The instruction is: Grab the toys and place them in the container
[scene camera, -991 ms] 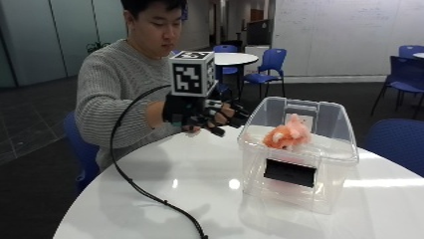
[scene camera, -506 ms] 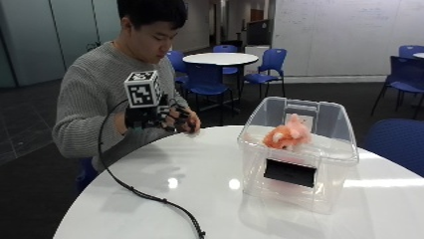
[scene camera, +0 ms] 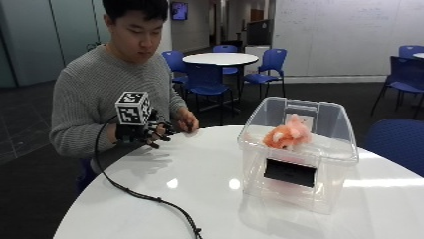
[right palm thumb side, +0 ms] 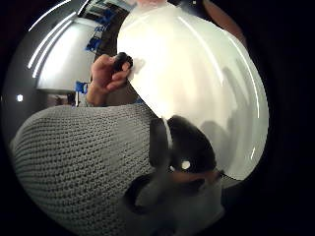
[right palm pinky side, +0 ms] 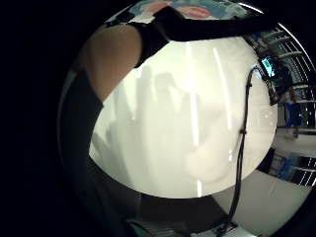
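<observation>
Toy: orange plush, lying in the container, up near its rim on the far side.
Container: clear plastic tub, open top, dark label on its near wall; stands on the right half of the worktop.
Right hand: gloved, hanging over the worktop's left edge, well apart from the container; fingers loosely curled, holding nothing.
Left hand: bare, at the worktop's far edge, curled round a small dark object.

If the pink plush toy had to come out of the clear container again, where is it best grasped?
Take the pink plush toy by its upper body, from straight above. It sits high in the clear container, whose top is open and whose walls block any sideways approach. The gloved right hand is near the table's edge.
</observation>
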{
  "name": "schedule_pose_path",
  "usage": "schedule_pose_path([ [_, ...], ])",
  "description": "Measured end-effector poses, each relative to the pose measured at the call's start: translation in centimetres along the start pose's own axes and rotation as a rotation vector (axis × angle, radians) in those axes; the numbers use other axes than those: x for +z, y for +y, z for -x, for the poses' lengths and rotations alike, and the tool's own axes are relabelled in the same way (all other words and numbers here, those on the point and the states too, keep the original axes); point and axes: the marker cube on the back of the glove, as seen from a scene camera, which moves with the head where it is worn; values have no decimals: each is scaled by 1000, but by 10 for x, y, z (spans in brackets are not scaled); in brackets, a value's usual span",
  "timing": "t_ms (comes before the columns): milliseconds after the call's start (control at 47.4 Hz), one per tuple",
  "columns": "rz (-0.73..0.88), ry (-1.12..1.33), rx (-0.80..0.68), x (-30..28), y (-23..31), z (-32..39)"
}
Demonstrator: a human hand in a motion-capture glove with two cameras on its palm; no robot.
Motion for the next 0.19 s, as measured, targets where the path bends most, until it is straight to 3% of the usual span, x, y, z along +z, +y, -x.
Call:
schedule_pose_path([
  [190, 6, -17, 1, 5, -2, -2],
])
